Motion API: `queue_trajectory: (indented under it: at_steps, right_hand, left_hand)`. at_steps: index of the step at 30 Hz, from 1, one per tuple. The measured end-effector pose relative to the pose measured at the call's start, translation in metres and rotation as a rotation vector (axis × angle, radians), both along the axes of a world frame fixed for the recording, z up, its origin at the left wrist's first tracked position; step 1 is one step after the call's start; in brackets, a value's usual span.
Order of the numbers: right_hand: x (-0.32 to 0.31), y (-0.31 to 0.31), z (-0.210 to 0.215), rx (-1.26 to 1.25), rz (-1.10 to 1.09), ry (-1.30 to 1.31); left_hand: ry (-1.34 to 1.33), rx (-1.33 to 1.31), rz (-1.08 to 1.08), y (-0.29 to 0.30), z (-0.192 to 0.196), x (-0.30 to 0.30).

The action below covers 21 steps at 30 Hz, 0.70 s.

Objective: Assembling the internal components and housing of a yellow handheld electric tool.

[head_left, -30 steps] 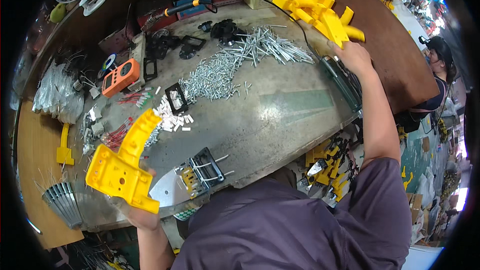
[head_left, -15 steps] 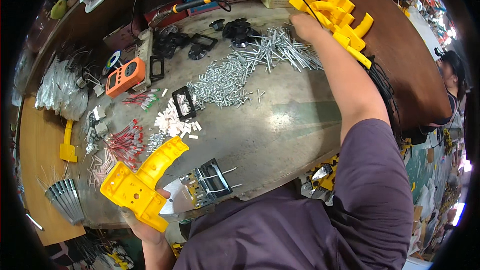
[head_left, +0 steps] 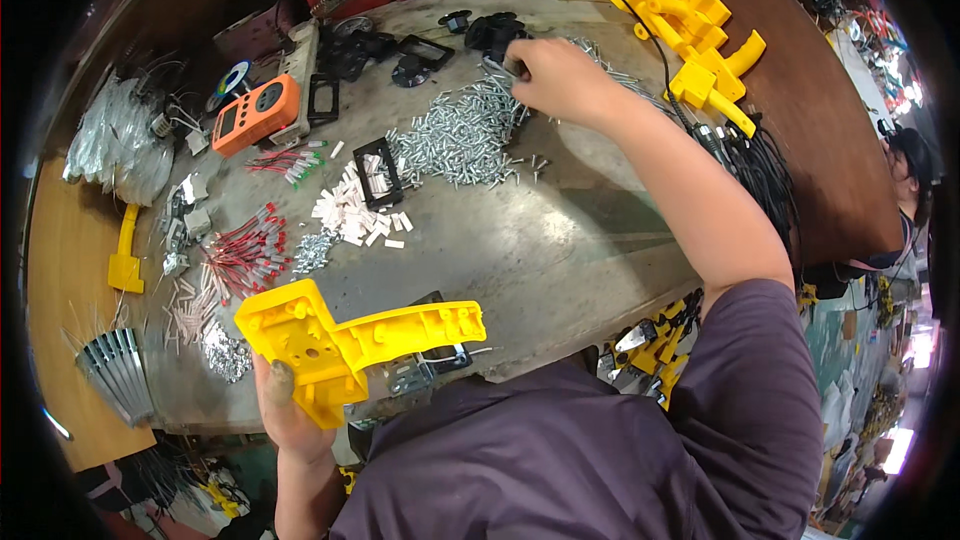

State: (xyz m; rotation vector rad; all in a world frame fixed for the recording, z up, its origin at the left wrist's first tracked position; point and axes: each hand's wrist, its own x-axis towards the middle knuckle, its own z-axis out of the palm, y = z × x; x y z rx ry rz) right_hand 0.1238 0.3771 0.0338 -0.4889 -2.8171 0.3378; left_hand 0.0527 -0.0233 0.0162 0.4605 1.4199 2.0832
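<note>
One grey workbench (head_left: 560, 240) carries the parts. At 7 o'clock, the left hand (head_left: 285, 410) grips a yellow plastic housing (head_left: 350, 340). At 12 o'clock, the right hand (head_left: 555, 75) pinches into the screw pile (head_left: 460, 135), fingers closed.

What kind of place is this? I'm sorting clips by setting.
Probably a small assembly workshop bench. The left hand holds a yellow plastic housing, the right hand reaches into a pile of screws, and more yellow housings are stacked beyond.
</note>
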Motion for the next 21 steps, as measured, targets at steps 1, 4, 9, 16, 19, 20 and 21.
queue_trajectory:
  at_steps: [1, 4, 9, 16, 19, 20, 21]
  right_hand:
    - [-0.011, 0.002, 0.003, 0.036, -0.035, -0.057]
    - [-0.043, 0.006, -0.001, 0.105, -0.069, -0.202]
    - [-0.056, 0.005, -0.016, 0.170, -0.044, -0.349]
    - [-0.014, -0.059, 0.027, -0.180, -0.057, -0.016]
    - [0.012, -0.141, 0.046, -0.803, 0.164, 0.227]
    - [0.020, -0.166, 0.048, -1.022, 0.242, 0.308]
    - [0.027, -0.180, 0.046, -1.001, 0.354, 0.359]
  left_hand:
    - [0.001, 0.002, 0.003, -0.002, 0.000, 0.001]
    - [-0.061, -0.033, -0.029, -0.011, -0.004, 0.002]
    - [0.013, -0.052, -0.006, -0.029, -0.009, 0.010]
    - [-0.197, -0.016, -0.147, -0.028, -0.004, 0.011]
    - [-0.299, 0.010, -0.218, -0.023, -0.010, 0.011]
    - [-0.320, 0.028, -0.226, -0.019, -0.009, 0.012]
    - [-0.343, 0.054, -0.244, -0.016, -0.011, 0.012]
